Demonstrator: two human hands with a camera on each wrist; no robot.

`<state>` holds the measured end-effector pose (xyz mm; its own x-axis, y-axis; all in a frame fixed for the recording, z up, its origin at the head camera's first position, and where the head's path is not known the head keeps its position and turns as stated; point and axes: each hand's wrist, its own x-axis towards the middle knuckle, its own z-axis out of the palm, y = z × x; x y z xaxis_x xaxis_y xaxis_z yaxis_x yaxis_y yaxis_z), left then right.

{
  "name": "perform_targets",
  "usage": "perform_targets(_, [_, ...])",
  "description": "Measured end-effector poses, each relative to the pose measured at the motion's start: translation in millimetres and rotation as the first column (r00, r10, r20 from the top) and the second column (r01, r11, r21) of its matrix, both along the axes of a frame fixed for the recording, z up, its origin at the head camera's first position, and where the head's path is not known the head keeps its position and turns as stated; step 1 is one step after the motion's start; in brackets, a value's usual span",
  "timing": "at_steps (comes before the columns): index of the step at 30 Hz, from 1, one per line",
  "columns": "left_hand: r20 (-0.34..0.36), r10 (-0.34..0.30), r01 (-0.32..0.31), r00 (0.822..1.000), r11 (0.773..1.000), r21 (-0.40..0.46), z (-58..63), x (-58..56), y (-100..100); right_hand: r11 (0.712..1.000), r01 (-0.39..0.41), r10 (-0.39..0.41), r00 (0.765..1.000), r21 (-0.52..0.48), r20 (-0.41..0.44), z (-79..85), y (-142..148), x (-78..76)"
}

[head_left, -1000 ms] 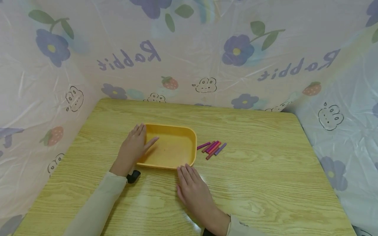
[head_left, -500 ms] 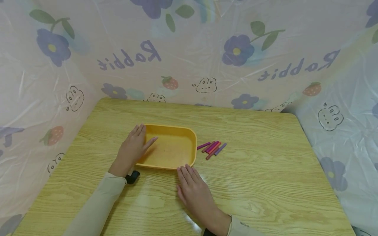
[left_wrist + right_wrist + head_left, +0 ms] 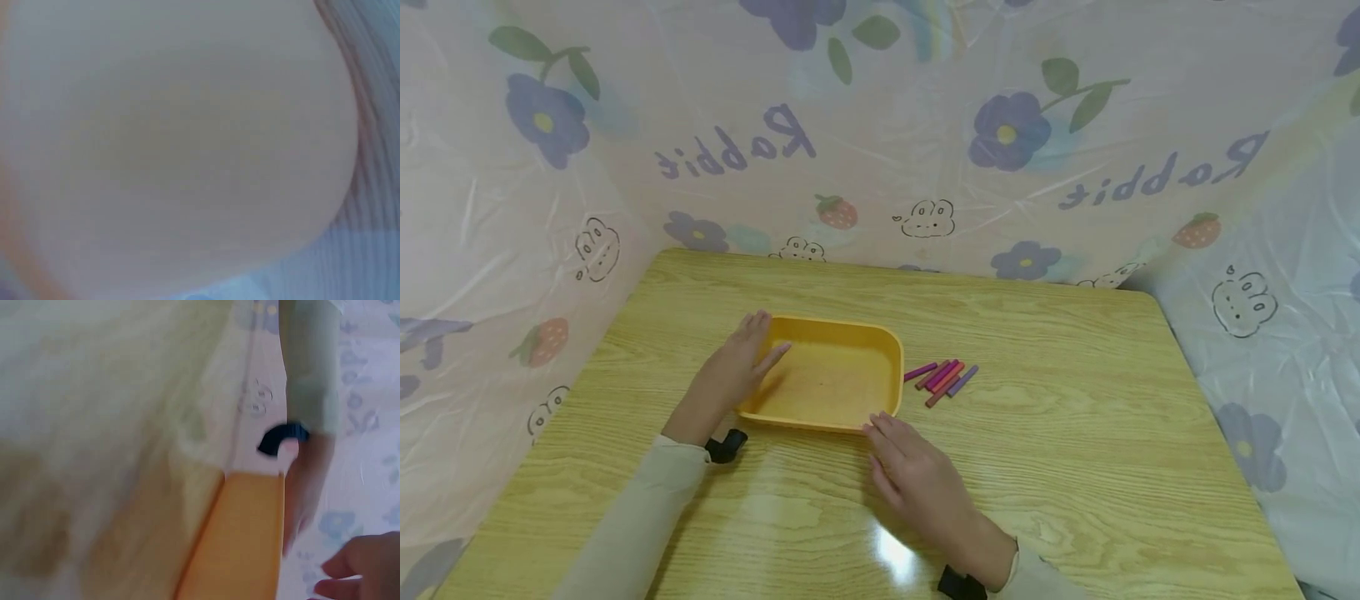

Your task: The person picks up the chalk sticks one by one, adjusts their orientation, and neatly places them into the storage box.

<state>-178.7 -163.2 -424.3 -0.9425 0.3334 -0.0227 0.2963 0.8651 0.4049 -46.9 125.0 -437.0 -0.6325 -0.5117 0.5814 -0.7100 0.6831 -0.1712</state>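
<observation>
A shallow yellow plastic tray (image 3: 831, 427) with rounded corners lies on the wooden table, its inside bare. Along its left end is my left hand (image 3: 726, 379), fingers straight and thumb spread over the inside. My right hand (image 3: 925, 479) lies at the near right corner, fingertips right at the rim, fingers extended. In the right wrist view the tray's side wall (image 3: 240, 537) stands out, with the left hand's forearm beyond it. Just right of the tray lie several crayon-like sticks (image 3: 943, 379) in purple, magenta, orange and brown. A blurred pale surface fills the left wrist view.
The wood-grain table (image 3: 1075, 467) reaches back to a hanging plastic curtain (image 3: 865, 142) printed with flowers, rabbits and strawberries, which also encloses both sides. Black camera mounts (image 3: 726, 447) sit at the wrists.
The right hand has slid slightly to the right along the corner. My left hand has drawn back a little toward the left. Tray and sticks look unmoved; the head view has shifted slightly.
</observation>
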Motion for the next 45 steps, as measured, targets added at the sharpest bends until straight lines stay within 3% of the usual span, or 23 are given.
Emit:
perform_targets(5, [-0.054,-0.01,0.012,0.999,0.999,0.03,7.0,7.4,-10.7,0.983,0.041,-0.03,0.998,-0.18,0.063,13.9,26.5,-17.4])
perform_targets(8, [-0.059,-0.018,0.02,0.998,0.999,0.042,12.1,15.3,-17.5,0.976,0.126,-0.1,0.984,-0.176,0.15,19.5,45.5,-32.3])
perform_targets(11, [-0.061,-0.033,0.035,0.998,0.999,0.026,15.4,23.8,-23.4,0.973,0.19,-0.146,0.945,-0.127,0.293,22.6,63.5,-49.4])
perform_targets(15, [-0.049,-0.064,0.065,0.997,0.998,0.002,15.3,35.1,-28.5,0.975,0.212,-0.158,0.873,-0.069,0.462,22.5,83.5,-74.7])
perform_targets(19, [-0.025,-0.08,0.08,0.996,0.997,-0.003,10.4,45.4,-31.6,0.983,0.18,-0.141,0.85,-0.029,0.508,17.4,96.2,-98.9])
perform_targets(21, [-0.026,-0.081,0.081,0.996,0.997,-0.009,7.4,49.7,-32.7,0.989,0.145,-0.115,0.848,-0.016,0.518,14.8,98.7,-109.0])
perform_targets(24, [-0.04,-0.078,0.078,0.996,0.997,-0.016,2.6,55.5,-34.2,0.997,0.08,-0.058,0.826,-0.015,0.561,10.5,99.4,-122.0])
perform_targets(27, [-0.045,-0.076,0.075,0.996,0.997,-0.024,-3.4,59.2,-34.7,0.999,0.035,-0.026,0.79,-0.002,0.613,5.4,98.0,-132.7])
perform_targets(32, [-0.024,-0.059,0.058,0.998,0.998,-0.027,-12.8,61.5,-35.7,1.0,0.022,-0.022,0.698,0.009,0.716,-4.4,95.3,-145.6])
perform_targets(34, [-0.016,-0.049,0.049,0.999,0.999,-0.021,-15.3,61.7,-36.1,1.0,0.017,-0.025,0.672,0.018,0.741,-7.4,94.1,-149.4])
perform_targets(36, [-0.008,-0.041,0.041,0.999,0.999,-0.024,-17.7,61.4,-36.6,1.0,0.007,-0.024,0.66,0.026,0.75,-9.7,92.4,-153.0])
perform_targets(42, [-0.016,-0.023,0.022,1.0,1.0,-0.021,-21.2,62.7,-38.8,0.998,-0.035,-0.011,0.689,0.048,0.725,-15.2,88.9,-160.0])
perform_targets(45, [-0.012,-0.012,0.012,1.0,1.0,-0.01,-20.0,63.7,-38.9,0.998,-0.044,-0.004,0.682,0.047,0.732,-17.3,87.9,-161.8])
